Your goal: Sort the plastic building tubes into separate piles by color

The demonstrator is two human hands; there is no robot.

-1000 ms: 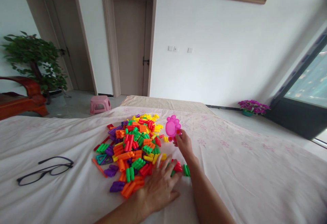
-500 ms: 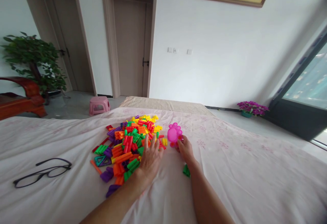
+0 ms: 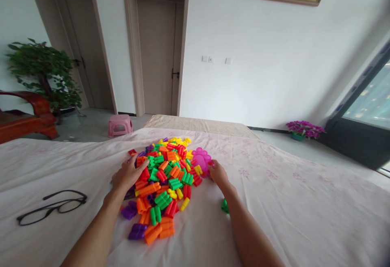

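A heap of plastic building pieces (image 3: 163,198) in red, green, orange, yellow and purple lies on the pink-flowered cloth. My left hand (image 3: 129,173) is at the heap's left side, thumb and fingers apart, touching pieces there; its fingertips are partly hidden among them. To the right of the heap is a pink flower-shaped plastic piece (image 3: 201,160), its left edge against the blocks. My right hand (image 3: 217,172) pinches the right edge of this pink piece. Beside my right forearm lies a green piece (image 3: 224,206), partly covered by the arm.
Black-framed glasses (image 3: 51,208) lie on the cloth (image 3: 289,218) at the left. Beyond the cloth's far side are a pink stool (image 3: 120,125), a potted plant (image 3: 42,72), a wooden chair (image 3: 33,114) and purple flowers (image 3: 304,129).
My left hand has moved from the heap's right side to its left side, uncovering blocks. The pink piece has shifted left against the heap, with my right hand still at its edge.
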